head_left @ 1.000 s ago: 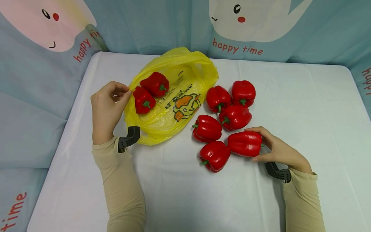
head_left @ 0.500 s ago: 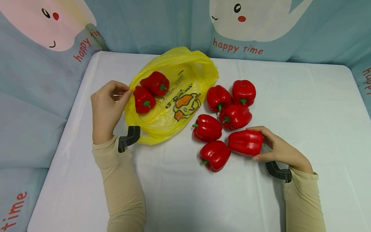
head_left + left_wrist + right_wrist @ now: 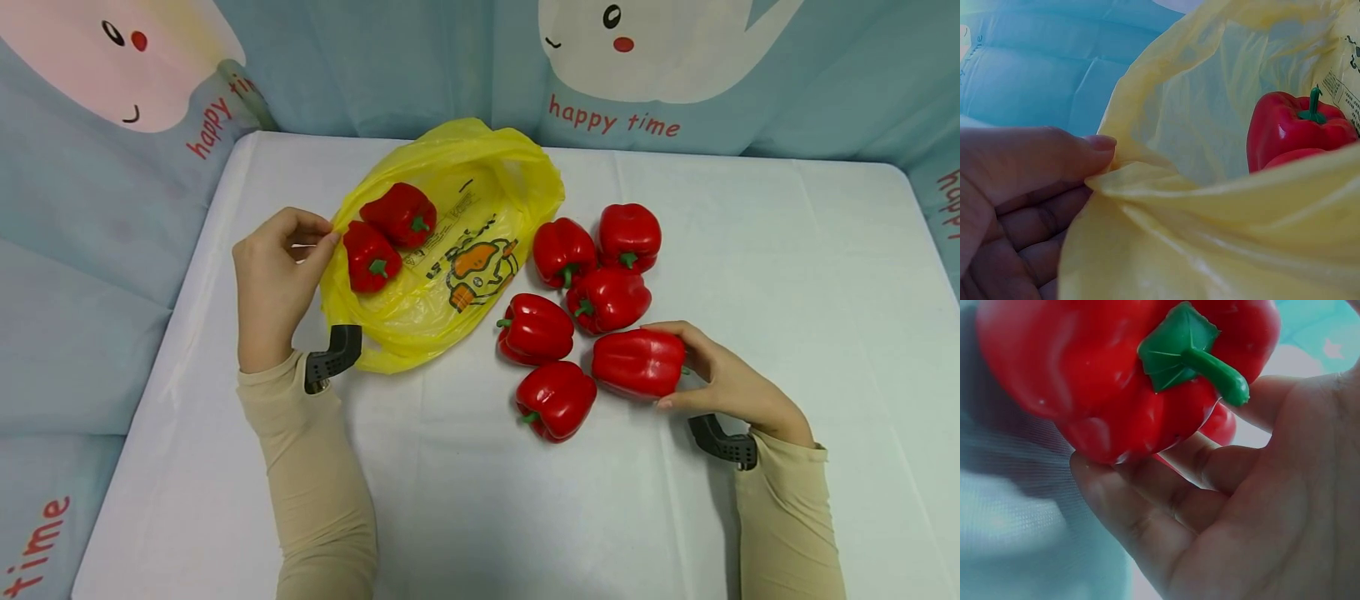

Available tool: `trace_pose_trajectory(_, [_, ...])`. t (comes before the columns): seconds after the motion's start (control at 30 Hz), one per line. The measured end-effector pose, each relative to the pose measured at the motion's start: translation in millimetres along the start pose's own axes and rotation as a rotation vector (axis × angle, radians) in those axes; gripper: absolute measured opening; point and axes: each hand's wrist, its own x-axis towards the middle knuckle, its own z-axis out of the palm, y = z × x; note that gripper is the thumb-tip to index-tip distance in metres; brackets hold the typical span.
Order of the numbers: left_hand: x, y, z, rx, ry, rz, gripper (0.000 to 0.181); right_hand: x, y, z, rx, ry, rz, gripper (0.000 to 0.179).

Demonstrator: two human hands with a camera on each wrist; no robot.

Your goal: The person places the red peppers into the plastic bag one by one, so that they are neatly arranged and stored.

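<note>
My left hand [image 3: 281, 279] pinches the left rim of a yellow plastic bag [image 3: 420, 350] between thumb and fingers. The bag lies with its mouth spread, a duck print showing inside. Two red bell peppers rest in it: an upper one [image 3: 401, 215] and a lower one [image 3: 371, 257]. At the right, my right hand [image 3: 720, 375] holds a red bell pepper [image 3: 637, 363] by its stem end, thumb on the near side and fingers on the far side. In the right wrist view, its green stem [image 3: 1210, 369] points toward the palm.
Several more red bell peppers lie between bag and right hand, including a near one [image 3: 557, 400], a middle one [image 3: 536, 328] and a far one [image 3: 630, 236]. The white-covered table [image 3: 480, 517] is backed by a blue printed curtain [image 3: 412, 67].
The right hand and its bell pepper have shifted slightly right and away from me, widening the gap to the near pepper. The left hand keeps its grip on the bag.
</note>
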Motion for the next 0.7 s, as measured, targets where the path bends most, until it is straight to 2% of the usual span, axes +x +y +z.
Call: trace_pose_trajectory(0.7, [0.2, 0.9, 0.2, 0.001, -0.001, -0.01, 0.019, -1.8, -4.4, -0.8, -0.017, 0.047, -0.019, 0.073])
